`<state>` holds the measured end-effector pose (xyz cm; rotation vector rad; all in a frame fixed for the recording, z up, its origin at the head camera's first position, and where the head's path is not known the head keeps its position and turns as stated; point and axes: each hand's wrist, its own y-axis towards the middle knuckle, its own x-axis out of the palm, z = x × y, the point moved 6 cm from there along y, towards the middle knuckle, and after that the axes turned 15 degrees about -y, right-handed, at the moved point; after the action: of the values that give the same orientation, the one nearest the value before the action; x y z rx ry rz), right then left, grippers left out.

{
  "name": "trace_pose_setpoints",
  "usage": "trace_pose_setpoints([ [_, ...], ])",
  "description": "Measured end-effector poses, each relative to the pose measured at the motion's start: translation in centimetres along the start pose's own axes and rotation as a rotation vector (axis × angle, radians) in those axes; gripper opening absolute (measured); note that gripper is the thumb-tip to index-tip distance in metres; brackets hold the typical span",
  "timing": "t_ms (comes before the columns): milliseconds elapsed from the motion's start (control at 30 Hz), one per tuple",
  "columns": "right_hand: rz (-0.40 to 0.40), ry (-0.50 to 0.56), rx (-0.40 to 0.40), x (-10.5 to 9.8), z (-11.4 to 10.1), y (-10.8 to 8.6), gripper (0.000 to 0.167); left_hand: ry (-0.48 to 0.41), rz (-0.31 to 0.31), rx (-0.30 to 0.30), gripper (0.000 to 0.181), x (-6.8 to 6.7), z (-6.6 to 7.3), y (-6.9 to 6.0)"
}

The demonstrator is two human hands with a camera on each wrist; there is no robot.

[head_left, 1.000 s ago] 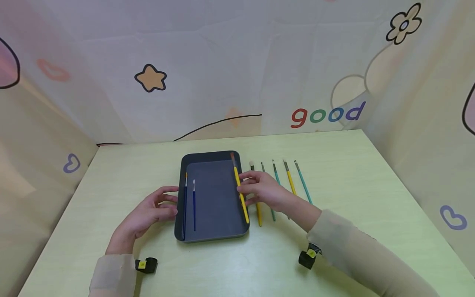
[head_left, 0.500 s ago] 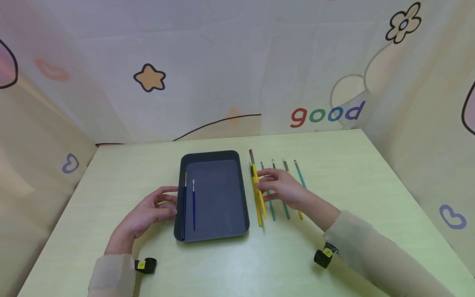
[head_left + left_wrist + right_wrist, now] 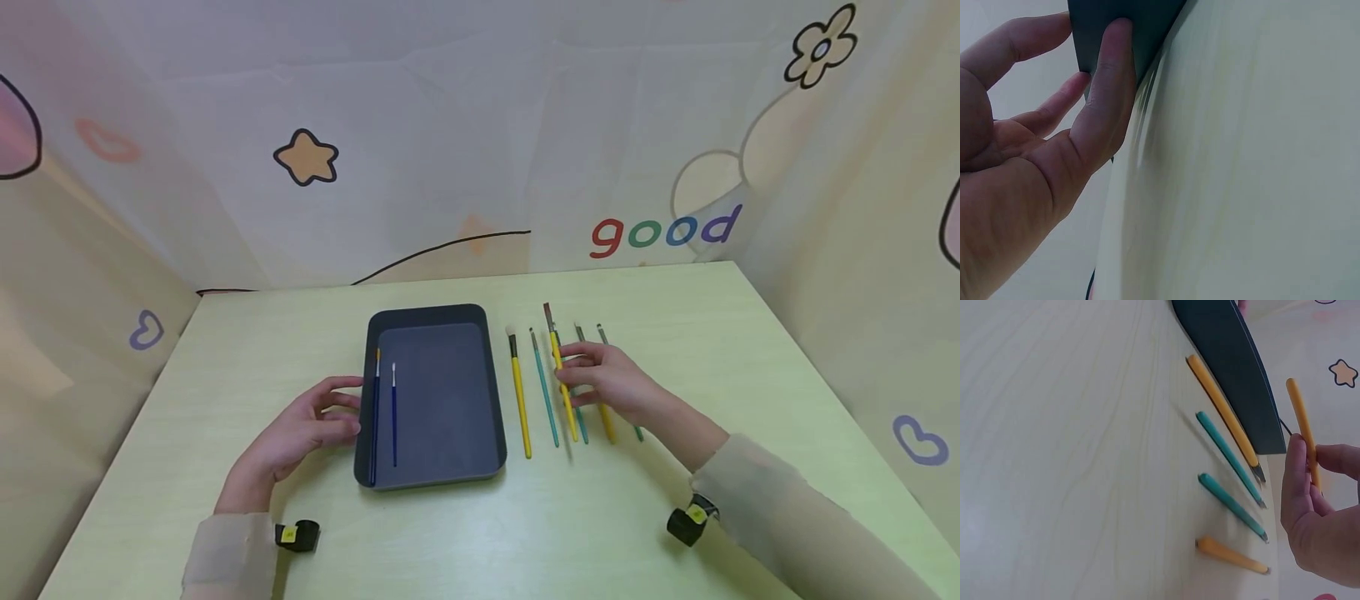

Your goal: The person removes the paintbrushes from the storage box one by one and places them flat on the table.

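Note:
A dark grey tray lies on the table with two blue-handled brushes, one along its left wall and a shorter one beside it. My left hand touches the tray's left side with its fingertips; in the left wrist view the fingers rest against the tray wall, nearly straight. My right hand pinches a yellow brush with reddish-brown bristles, held above the row of brushes right of the tray. In the right wrist view this brush is raised off the table.
Right of the tray lie a yellow brush, a teal brush and several more yellow and teal brushes, partly behind my right hand. A patterned cloth stands behind the table.
My right hand has carried the yellow brush from over the tray's right edge to the right, above the other brushes. My left hand stays at the tray.

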<state>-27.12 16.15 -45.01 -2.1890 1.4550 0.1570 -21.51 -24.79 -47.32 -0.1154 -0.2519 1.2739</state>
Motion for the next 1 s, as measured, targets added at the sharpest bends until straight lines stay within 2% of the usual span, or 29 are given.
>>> trace_pose_setpoints([
  [367,0.020,-0.034,0.014,-2.6,1.9,-0.7,0.054,-0.002,-0.006,-0.003,0.069,0.3,0.2,0.0],
  [1000,0.061,-0.097,0.052,-6.9,4.4,-1.8,0.061,0.004,0.003,-0.005,0.069,0.1,0.2,-0.1],
])
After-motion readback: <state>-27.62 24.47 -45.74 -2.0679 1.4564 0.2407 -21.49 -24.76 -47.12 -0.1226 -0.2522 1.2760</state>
